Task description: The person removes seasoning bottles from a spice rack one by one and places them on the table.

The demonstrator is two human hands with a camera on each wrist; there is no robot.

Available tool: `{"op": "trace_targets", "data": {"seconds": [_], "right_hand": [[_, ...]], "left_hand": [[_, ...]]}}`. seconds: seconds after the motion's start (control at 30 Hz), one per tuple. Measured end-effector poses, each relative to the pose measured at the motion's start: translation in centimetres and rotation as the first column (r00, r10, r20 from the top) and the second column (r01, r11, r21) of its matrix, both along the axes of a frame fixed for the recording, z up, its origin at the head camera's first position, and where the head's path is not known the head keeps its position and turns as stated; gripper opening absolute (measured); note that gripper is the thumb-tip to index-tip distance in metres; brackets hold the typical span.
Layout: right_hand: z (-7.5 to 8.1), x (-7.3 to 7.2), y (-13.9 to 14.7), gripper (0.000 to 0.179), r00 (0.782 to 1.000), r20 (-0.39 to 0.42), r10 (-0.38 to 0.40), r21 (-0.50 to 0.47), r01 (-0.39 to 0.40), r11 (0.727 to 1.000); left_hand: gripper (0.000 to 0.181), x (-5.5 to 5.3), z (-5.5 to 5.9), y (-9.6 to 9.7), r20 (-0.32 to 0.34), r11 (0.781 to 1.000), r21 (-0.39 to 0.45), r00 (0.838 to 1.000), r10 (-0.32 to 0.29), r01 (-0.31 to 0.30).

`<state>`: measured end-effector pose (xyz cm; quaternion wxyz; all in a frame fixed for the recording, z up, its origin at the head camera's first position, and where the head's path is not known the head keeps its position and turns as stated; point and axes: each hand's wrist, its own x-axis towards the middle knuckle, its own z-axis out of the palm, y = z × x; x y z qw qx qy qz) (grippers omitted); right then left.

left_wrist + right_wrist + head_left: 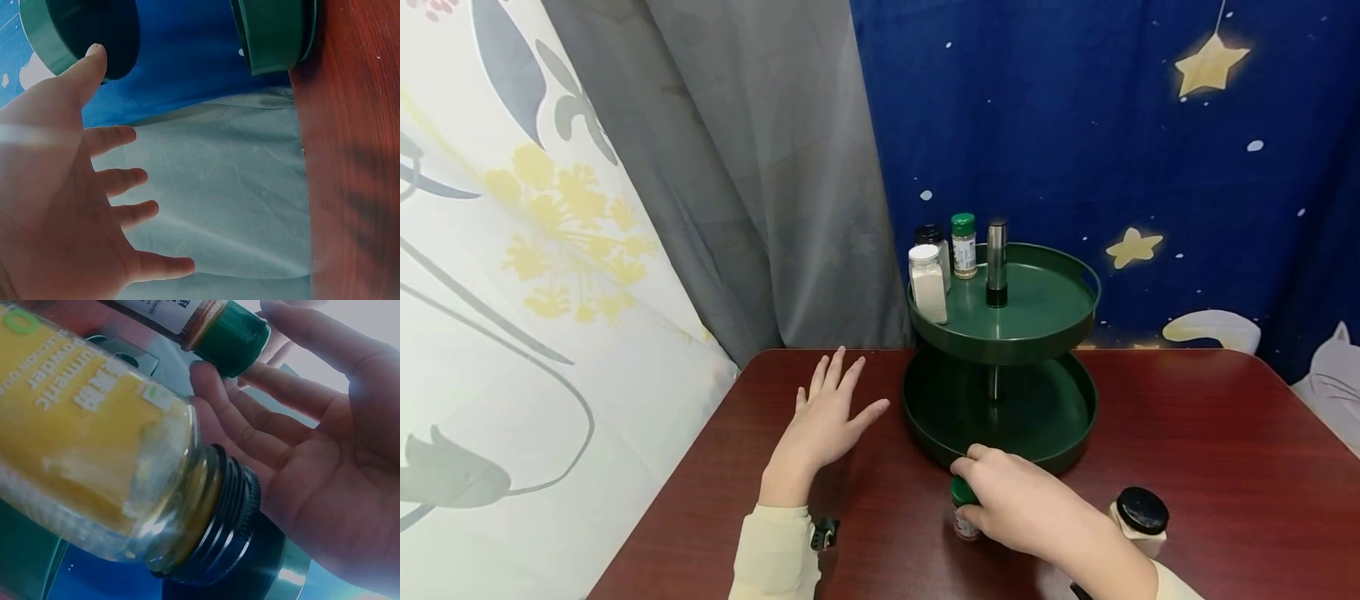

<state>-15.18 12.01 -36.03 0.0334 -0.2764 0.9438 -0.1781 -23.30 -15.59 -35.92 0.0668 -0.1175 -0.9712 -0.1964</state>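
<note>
My right hand (1026, 504) pinches a small spice jar with a green cap (964, 492), which stands on the table in front of a two-tier green turntable (1000, 346). In the right wrist view, the thumb and fingers (212, 384) lie about the green cap (234, 339). Close by in that view is a black-lidded jar labelled turmeric powder (87, 419); in the head view a black-lidded jar (1141, 518) stands right of my right hand. Left of the turntable, my left hand (823, 425) is held with its fingers spread, holding nothing.
On the upper tier stand a white-lidded jar (928, 283), a black-lidded jar (930, 236) and a green-capped jar (964, 246), left of the metal post (997, 262). Grey (760, 167) and blue (1037, 125) curtains hang behind the red-brown table (1210, 417).
</note>
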Motion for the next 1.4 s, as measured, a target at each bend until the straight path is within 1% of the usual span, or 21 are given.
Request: {"op": "trace_targets", "data": {"seconds": [0.13, 0.27, 0.43, 0.53, 0.6, 0.67, 0.77, 0.83, 0.97, 1.1, 1.27, 1.4], "right_hand": [[0.3, 0.1, 0.1, 0.036, 1.000, 0.014, 0.002, 0.007, -0.002, 1.000], [0.9, 0.2, 0.4, 0.037, 1.000, 0.007, 0.014, 0.006, -0.014, 1.000], [2.0, 0.2, 1.1, 0.036, 0.999, -0.037, 0.019, -0.026, -0.020, 0.999], [3.1, 0.2, 1.4, 0.036, 0.997, -0.079, 0.006, -0.030, -0.008, 1.000], [4.1, 0.1, 1.6, 0.036, 0.993, -0.118, -0.002, -0.016, 0.000, 1.000], [5.3, 0.0, 1.7, 0.035, 0.985, -0.175, -0.005, -0.006, 0.004, 1.000], [7.4, -0.1, 2.1, 0.034, 0.969, -0.248, -0.010, -0.004, 0.009, 1.000], [8.9, -0.2, 2.3, 0.035, 0.961, -0.276, -0.017, -0.011, 0.014, 1.000], [11.7, -0.7, 2.7, 0.037, 0.953, -0.302, -0.028, -0.022, 0.022, 1.000], [14.1, -1.5, 3.1, 0.040, 0.949, -0.314, -0.034, -0.032, 0.025, 0.999], [16.3, -2.9, 3.0, 0.043, 0.948, -0.316, -0.049, -0.031, 0.041, 0.999], [17.5, -3.7, 2.7, 0.046, 0.944, -0.324, -0.060, -0.034, 0.052, 0.998]], "left_hand": [[0.082, 0.1, 0.2, -0.2, 0.000, 1.000, 0.002, 1.000, 0.005, -0.005], [0.083, 0.2, 0.3, -0.4, 0.000, 1.000, 0.001, 1.000, 0.002, -0.002], [0.083, 0.3, 0.5, -0.6, -0.001, 1.000, 0.003, 1.000, 0.009, -0.009], [0.083, 0.2, 0.5, -0.8, 0.004, 1.000, -0.003, 1.000, 0.006, -0.006], [0.083, 0.2, 0.5, -0.9, 0.004, 1.000, -0.010, 1.000, 0.003, -0.003], [0.083, 0.2, 0.6, -0.9, 0.001, 1.000, -0.015, 1.000, 0.001, -0.001], [0.083, 0.1, 0.8, -0.9, -0.004, 1.000, -0.021, 1.000, -0.002, 0.002], [0.083, 0.1, 0.8, -1.0, -0.003, 1.000, -0.024, 1.000, -0.003, 0.003], [0.083, 0.3, 0.8, -1.1, -0.002, 1.000, -0.030, 1.000, -0.004, 0.004], [0.082, 0.5, 0.5, -1.2, 0.006, 0.999, -0.037, 1.000, -0.003, 0.003], [0.081, 0.7, 0.1, -1.6, 0.013, 0.999, -0.041, 1.000, 0.001, -0.001], [0.082, 0.8, 0.0, -1.7, 0.022, 0.999, -0.041, 1.000, 0.003, -0.002]]}}
